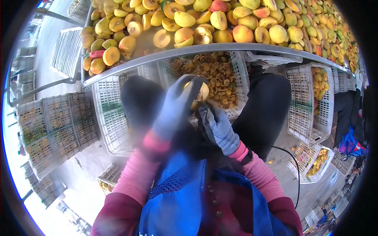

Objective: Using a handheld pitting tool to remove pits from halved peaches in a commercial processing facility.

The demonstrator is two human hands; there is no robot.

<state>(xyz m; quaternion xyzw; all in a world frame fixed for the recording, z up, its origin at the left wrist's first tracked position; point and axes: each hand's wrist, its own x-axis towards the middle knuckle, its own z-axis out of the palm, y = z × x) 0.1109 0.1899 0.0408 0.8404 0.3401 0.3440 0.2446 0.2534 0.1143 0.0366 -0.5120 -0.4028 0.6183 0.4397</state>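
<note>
My left hand (180, 100), in a grey-blue glove with dark fingers, holds a cut yellow peach (203, 92) above the gap between my knees. The cut face of the fruit points to the right. Just below it is my right hand (218, 125), gloved alike, with curled fingers close to the fruit's lower edge. Whether those fingers grip a small tool is hidden. Under both hands stands a white plastic crate (240, 79) holding many brown, cup-shaped fruit pieces (218, 76). Halved yellow peaches (193, 35) lie heaped on the metal-edged table (206, 47) in front of me.
A red object (97, 54) lies at the table's left corner. White crates stand left (110, 112) and right (301, 103) of my legs, the right one holding fruit. Stacked crates (59, 126) are farther left. A black cable (297, 171) hangs at right; another person's leg (344, 115) is beyond.
</note>
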